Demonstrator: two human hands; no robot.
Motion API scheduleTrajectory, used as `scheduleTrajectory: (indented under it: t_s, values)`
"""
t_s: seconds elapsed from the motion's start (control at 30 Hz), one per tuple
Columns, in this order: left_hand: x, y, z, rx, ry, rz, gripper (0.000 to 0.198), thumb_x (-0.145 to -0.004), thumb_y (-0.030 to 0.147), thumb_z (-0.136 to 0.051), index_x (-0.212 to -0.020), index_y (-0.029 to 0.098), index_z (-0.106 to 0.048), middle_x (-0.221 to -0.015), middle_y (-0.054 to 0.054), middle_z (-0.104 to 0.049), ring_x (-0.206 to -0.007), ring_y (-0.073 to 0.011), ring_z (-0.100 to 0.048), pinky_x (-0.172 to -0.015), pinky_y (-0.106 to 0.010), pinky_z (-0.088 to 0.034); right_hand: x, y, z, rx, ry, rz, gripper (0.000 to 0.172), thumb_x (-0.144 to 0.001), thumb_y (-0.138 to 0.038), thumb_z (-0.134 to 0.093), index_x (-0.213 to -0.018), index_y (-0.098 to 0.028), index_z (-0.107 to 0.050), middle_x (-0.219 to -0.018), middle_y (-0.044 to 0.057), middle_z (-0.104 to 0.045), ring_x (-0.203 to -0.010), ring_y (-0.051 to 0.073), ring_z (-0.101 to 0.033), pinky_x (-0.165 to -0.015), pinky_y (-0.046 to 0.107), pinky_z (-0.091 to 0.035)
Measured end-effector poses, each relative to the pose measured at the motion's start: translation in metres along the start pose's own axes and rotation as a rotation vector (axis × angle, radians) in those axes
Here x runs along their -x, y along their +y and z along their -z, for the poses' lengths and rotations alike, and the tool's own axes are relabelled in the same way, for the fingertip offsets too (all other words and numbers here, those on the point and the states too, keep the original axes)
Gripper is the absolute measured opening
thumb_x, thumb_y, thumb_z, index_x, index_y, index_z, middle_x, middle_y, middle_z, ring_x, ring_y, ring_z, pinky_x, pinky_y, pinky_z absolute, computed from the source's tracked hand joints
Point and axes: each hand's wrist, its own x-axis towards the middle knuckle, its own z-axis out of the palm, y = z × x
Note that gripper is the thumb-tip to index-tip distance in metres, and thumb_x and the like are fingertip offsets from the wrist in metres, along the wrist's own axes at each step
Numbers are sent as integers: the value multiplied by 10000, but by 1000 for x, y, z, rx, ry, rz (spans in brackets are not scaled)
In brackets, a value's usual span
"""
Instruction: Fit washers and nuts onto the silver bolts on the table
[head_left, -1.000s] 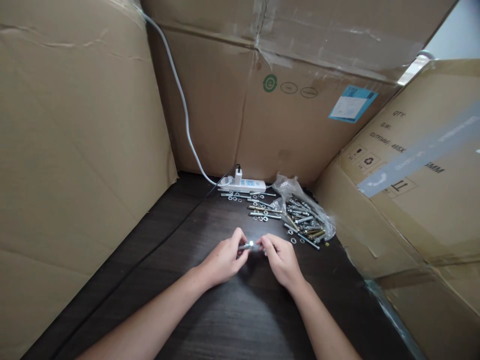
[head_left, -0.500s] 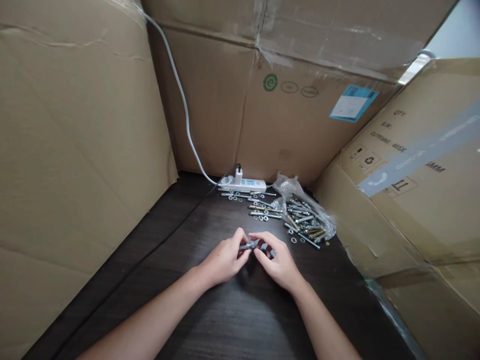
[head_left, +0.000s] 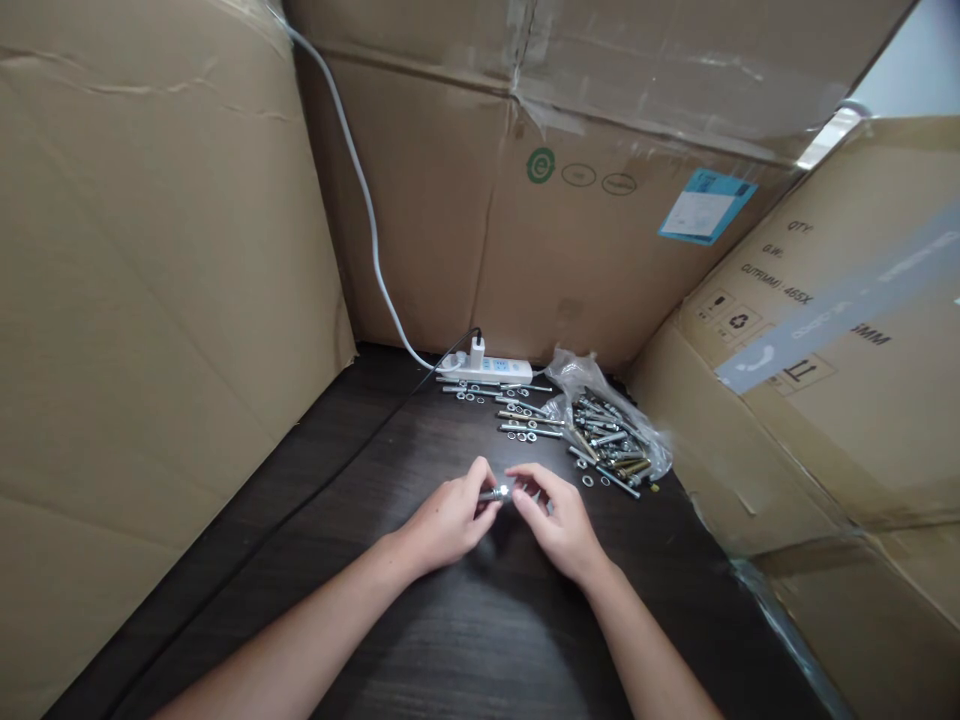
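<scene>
Near the middle of the dark tabletop, my left hand (head_left: 454, 515) pinches a metal expansion bolt (head_left: 493, 493) between thumb and fingers. The bolt lies roughly level, and its shiny nut end (head_left: 504, 491) points right. My right hand (head_left: 553, 510) has its fingers curled about that end, thumb tip against or very close to it; the exact contact is partly hidden. Beyond my hands, several long bolts (head_left: 531, 433) lie in rows with loose washers (head_left: 523, 436). A pile of silver and brass-coloured expansion bolts (head_left: 611, 440) spills from a clear plastic bag (head_left: 577, 370).
A white power strip (head_left: 510, 371) with a plugged-in adapter (head_left: 477, 352) lies at the back. A black cable (head_left: 300, 498) runs across the left of the table, and a white cord (head_left: 367, 200) hangs behind. Cardboard boxes (head_left: 180, 250) wall in the left, back and right.
My right thumb and fingers have shifted slightly and drawn closer together at the nut end, which now glints. My left hand and the bolt stay in place.
</scene>
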Motion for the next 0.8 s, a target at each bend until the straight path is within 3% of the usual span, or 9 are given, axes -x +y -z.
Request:
scheduleTrajectory:
  t_s: [0.07, 0.13, 0.23, 0.37, 0.43, 0.5, 0.6, 0.67, 0.8]
  values:
    - [0, 0, 0, 11, -6, -4, 55, -865, 235, -441, -906, 215, -411, -723, 26, -548, -611, -130, -538, -563, -220, -358, 0, -2, -1, -5, -23, 27, 272, -826, -290, -527, -1053, -179, -626, -918, 49, -666, -683, 144, -590, -567, 222, -422]
    - [0, -1, 0, -3, -5, 0, 63, -866, 245, -445, -909, 215, -411, -705, 30, -543, -595, -129, -530, -555, -220, -354, -1, -1, -1, 48, -29, -20, 239, -861, -313, -483, -805, -178, -672, -732, 29, -659, -613, 139, -581, -561, 227, -407]
    - [0, -1, 0, -35, -2, 9, 74, -864, 251, -449, -913, 216, -406, -686, 33, -537, -571, -128, -515, -549, -221, -352, -2, 2, -1, 134, 10, -118, 509, -919, -361, -383, -471, -180, -541, -447, -5, -505, -472, 120, -512, -539, 237, -373]
    - [0, 1, 1, -30, -21, 1, 66, -864, 238, -447, -908, 217, -402, -721, 27, -553, -603, -129, -541, -566, -218, -364, -1, 1, 0, 62, -9, 6, 213, -857, -307, -488, -918, -180, -648, -786, 25, -649, -652, 139, -576, -575, 225, -410]
    - [0, 2, 2, -22, -23, -5, 63, -865, 233, -443, -906, 217, -398, -744, 23, -560, -623, -130, -552, -573, -217, -371, -1, 0, -1, 43, -41, 57, 282, -816, -289, -538, -1069, -187, -610, -955, 51, -657, -738, 150, -594, -587, 223, -424]
    - [0, 2, 2, -25, -29, -1, 64, -863, 229, -444, -904, 217, -396, -732, 26, -557, -616, -131, -549, -565, -216, -369, -1, 1, -2, 109, -52, 24, 208, -848, -320, -509, -848, -184, -666, -804, 40, -667, -677, 148, -590, -593, 231, -414]
    - [0, 0, 1, -47, -31, 9, 71, -858, 228, -452, -904, 218, -398, -693, 34, -539, -589, -131, -533, -552, -218, -361, 0, 4, -1, 227, -9, -90, 526, -928, -383, -379, -475, -182, -555, -483, 10, -554, -515, 127, -540, -590, 243, -385]
    - [0, -1, 1, -55, -24, 12, 78, -857, 227, -455, -911, 219, -400, -690, 35, -539, -586, -131, -531, -554, -220, -361, 0, 4, 0, 236, 13, -85, 527, -940, -383, -352, -501, -182, -562, -490, 7, -551, -517, 126, -537, -581, 239, -377]
    - [0, -2, 0, -37, -25, 10, 70, -861, 224, -447, -919, 219, -407, -718, 28, -556, -615, -135, -551, -561, -219, -368, 0, 2, 0, 160, -23, 12, 199, -880, -305, -473, -859, -192, -634, -711, 9, -631, -618, 132, -561, -591, 227, -402]
